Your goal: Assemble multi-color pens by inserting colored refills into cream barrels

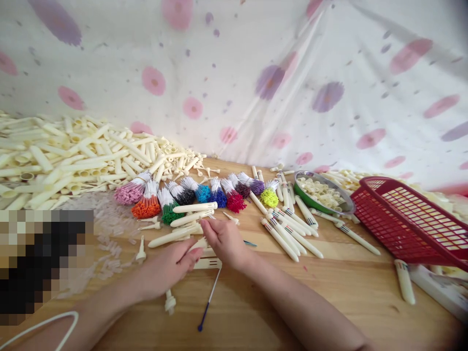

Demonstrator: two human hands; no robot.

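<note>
Your left hand (170, 267) is closed on a cream barrel (198, 244) over the central desk (243, 312); your right hand (227, 243) bunches at its far end — grip hidden, cannot tell. Risk: a dipping wrist might knock the near blue-tipped refill (209, 303) askew.

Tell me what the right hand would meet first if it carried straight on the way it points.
Probably the cream pen barrel just up-left of the right hand in the picture; the hand's height above it is unclear.
</note>
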